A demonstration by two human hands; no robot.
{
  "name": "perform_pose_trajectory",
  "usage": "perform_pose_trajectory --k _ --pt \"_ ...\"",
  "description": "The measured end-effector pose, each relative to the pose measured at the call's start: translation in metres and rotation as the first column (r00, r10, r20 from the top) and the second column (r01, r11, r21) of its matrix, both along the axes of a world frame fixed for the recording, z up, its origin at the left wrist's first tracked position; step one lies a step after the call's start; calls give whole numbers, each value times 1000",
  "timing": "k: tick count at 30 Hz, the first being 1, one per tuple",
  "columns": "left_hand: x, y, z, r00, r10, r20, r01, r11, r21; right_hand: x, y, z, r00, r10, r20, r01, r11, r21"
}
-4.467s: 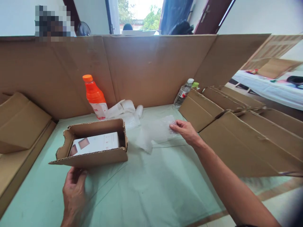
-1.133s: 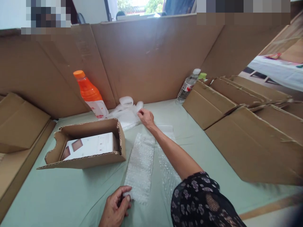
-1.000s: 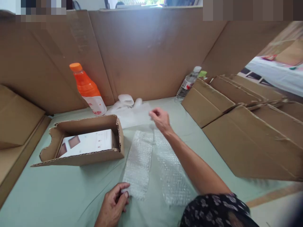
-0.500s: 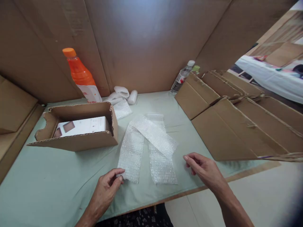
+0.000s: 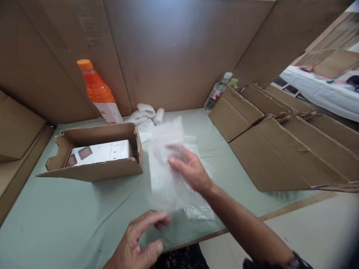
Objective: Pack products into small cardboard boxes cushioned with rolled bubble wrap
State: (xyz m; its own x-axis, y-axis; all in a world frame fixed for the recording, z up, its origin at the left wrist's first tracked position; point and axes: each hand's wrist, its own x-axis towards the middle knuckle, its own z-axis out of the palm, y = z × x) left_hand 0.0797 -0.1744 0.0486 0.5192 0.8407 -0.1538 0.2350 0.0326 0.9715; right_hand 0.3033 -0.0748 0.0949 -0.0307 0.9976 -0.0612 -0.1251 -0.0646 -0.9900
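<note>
The right hand (image 5: 192, 168) is over the near middle of the table, its thumb and fingers curled at a blurred strip of bubble wrap (image 5: 159, 168); the blur hides whether they are closed on it, so its grip cannot be told. The left hand (image 5: 133, 239) is spread below, thumb well apart from the fingers, with nothing between them. If the strip is hanging from one side only, it could swing or fold on itself, since the thin film has little stiffness.

More wrap (image 5: 199, 213) lies flat beneath, partly covered — the upper strip could catch on its bubbles and drag it askew. That lower piece also reaches close to the front edge of the green cloth (image 5: 70, 209), and the right forearm crosses just beside it, so a low sweep of the arm might push it toward the floor (image 5: 303, 224).

To the left, the open carton (image 5: 117, 173) holds a white box (image 5: 98, 152), with a gap at the box's right end; a knock could make the box slide. The orange bottle (image 5: 101, 93) stands just behind — a hard shove on the carton could topple it.
</note>
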Motion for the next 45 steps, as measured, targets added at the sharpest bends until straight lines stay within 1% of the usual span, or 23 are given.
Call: perform_pose_trajectory --k 2,4,5,6,7,8,10,12,14,16,17,18,20,21,25,26,28,29,31,34,37,41,45 --pt "3 5 -6 998 42 -49 -44 998 -41 2 59 20 993 -39 112 21 987 158" --pt "13 10 -10 994 -5 -112 -1 998 -57 2 124 28 974 -116 193 66 966 251" --pt "20 11 -11 989 -59 -139 54 998 -36 4 153 27 960 -151 234 88 961 261" --pt "28 12 -12 980 -118 -160 120 993 8 8 176 24 943 -174 285 108 967 231" --pt "36 13 -12 969 -170 -177 185 980 69 15 192 20 922 -172 347 109 975 193" --pt "44 12 -13 958 -207 -197 236 962 139 25 198 15 900 -177 400 115 978 174" --pt "58 10 -16 934 -248 -257 313 916 253 52 185 4 850 -165 499 95 982 164" --pt "71 6 -22 903 -286 -321 386 867 314 80 145 -10 780 -109 617 31 990 137" --pt "82 3 -30 867 -330 -372 464 807 364 100 99 -27 640 -7 769 -16 1000 22" --pt "92 3 -37 826 -349 -441 533 737 416 109 63 -46 496 21 868 35 998 -44" --pt "97 4 -41 802 -342 -490 565 701 435 109 52 -55 454 16 891 68 996 -52" --pt "102 5 -44 776 -321 -543 592 669 450 107 46 -63 439 4 899 92 995 -49" --pt "111 10 -49 733 -258 -629 625 622 473 101 43 -72 464 0 886 92 995 -48" --pt "114 12 -51 722 -227 -654 630 608 484 98 44 -73 486 8 874 75 996 -51" --pt "115 14 -51 723 -160 -672 611 604 512 99 42 -57 603 -2 798 16 1000 -9" --pt "112 11 -50 726 -155 -670 605 607 516 102 39 -52 660 -34 751 28 999 22" --pt "105 4 -47 740 -154 -655 588 620 519 107 32 -47 808 -103 580 86 995 58" --pt "102 0 -46 748 -158 -645 579 630 518 109 29 -47 871 -127 476 121 992 42" --pt "94 -7 -44 761 -173 -625 564 653 506 109 25 -54 935 -140 327 163 985 -46" --pt "85 -14 -44 772 -189 -606 548 680 487 104 19 -71 941 -75 330 144 971 -190" --pt "80 -17 -46 794 -165 -585 516 693 504 99 11 -78 940 -4 340 96 962 -255" --pt "73 -18 -50 851 -126 -510 441 698 564 99 -5 -67 955 37 295 49 959 -278" --pt "57 -24 -53 932 -63 -356 302 677 671 95 -27 -62 986 116 122 -75 951 -299"
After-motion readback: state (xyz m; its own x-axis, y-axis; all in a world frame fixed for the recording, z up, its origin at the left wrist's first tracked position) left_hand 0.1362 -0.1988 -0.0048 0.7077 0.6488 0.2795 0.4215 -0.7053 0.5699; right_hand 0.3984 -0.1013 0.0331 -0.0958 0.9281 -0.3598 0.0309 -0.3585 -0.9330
